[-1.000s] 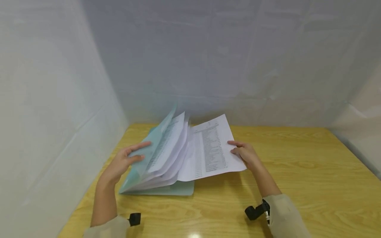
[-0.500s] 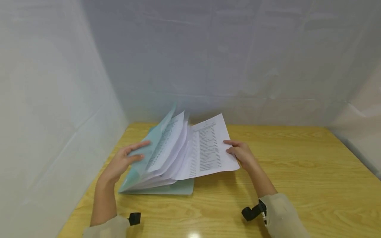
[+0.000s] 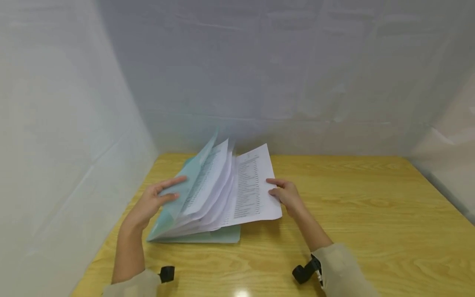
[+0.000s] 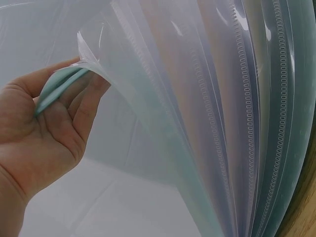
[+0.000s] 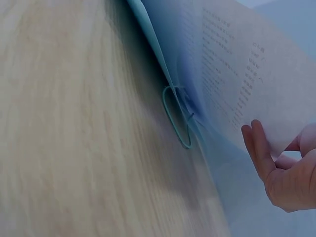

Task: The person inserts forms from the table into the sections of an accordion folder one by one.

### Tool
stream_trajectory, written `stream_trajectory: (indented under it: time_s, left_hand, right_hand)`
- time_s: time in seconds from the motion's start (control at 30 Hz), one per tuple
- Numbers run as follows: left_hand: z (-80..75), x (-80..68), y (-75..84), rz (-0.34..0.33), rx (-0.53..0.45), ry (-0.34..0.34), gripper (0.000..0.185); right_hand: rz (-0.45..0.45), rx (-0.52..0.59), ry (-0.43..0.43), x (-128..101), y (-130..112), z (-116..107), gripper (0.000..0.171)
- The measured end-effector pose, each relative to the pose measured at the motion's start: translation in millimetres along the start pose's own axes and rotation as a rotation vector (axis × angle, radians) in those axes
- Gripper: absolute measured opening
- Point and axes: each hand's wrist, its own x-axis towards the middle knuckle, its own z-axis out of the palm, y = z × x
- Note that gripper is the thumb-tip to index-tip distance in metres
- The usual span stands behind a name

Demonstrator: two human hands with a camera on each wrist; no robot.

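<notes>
A pale teal display book stands partly fanned open on the table, left of centre in the head view. Its raised cover is gripped by my left hand, thumb on one face and fingers behind. In the left wrist view that hand curls round the bent teal edge, beside several clear pockets. My right hand pinches the outer edge of a printed sheet that spreads out rightward from the book. The right wrist view shows the fingers against the sheet and a thin green loop at the book's edge.
The wood-grain table extends to the right. Pale sheeting hangs behind it and along both sides. Black cameras stick out from the wrists near the front.
My right hand has moved left toward the book, bringing the printed sheet's outer edge with it. The left hand and the cover have hardly moved.
</notes>
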Motion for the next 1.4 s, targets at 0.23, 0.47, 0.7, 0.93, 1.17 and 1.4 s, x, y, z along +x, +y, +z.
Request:
stream_trajectory:
  time_s: [0.23,0.47,0.7,0.93,1.17,1.4]
  left_hand:
    - [0.6,0.1,-1.3,0.003,0.003,-0.002,0.044]
    - [-1.5,-1.7,0.0,-0.001,0.005,-0.004,0.044]
    - [-2.4,-3.9,0.5,-0.011,0.009,-0.002,0.045]
    - [-3.0,-3.6,1.0,-0.015,0.011,-0.003,0.044]
    - [-2.2,-2.8,1.1,0.002,0.014,-0.003,0.044]
    - [-2.0,-2.6,0.4,0.008,0.009,-0.006,0.044]
  right_hand:
    - [-0.004,0.003,0.031,-3,2,20,0.039]
    - [-0.004,0.016,0.046,-4,5,39,0.037]
    - [-0.001,0.044,0.032,-1,10,55,0.038]
    - [-0.02,0.025,0.04,0,10,68,0.038]
    - [-0.033,0.02,0.037,2,11,78,0.038]
    - [-0.044,0.019,0.041,3,16,85,0.038]
